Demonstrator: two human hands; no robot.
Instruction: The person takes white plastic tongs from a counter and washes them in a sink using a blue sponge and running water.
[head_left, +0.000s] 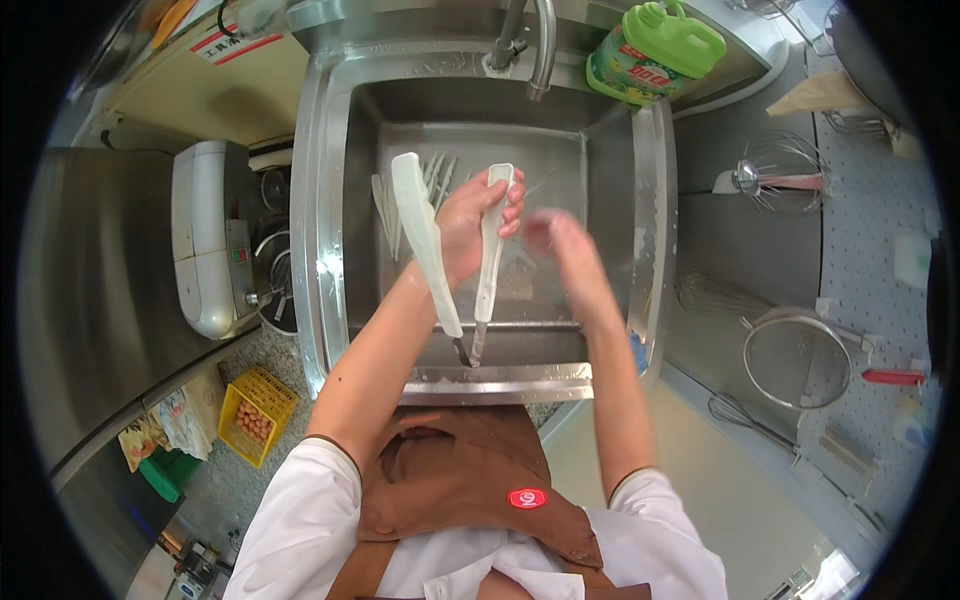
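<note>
My left hand (472, 225) is over the stainless steel sink (611, 165), its fingers closed around one arm of a pair of white tongs (420, 232). The two tong arms spread apart and meet at a bare metal joint, which points toward my body. Just right of them hovers my right hand (559, 232), blurred and apart from the tongs; whether its fingers are apart is unclear. Several slender pale utensils (386, 214) lie in the left part of the basin, some partly hidden behind the tongs and my left hand.
A metal faucet (544, 52) rises at the sink's far edge, beside a green detergent jug (645, 56). Left of the sink stands a stand mixer (206, 240), with a yellow egg crate (257, 416) below. At right, whisks (784, 172) and a round strainer (799, 360) hang on pegboard.
</note>
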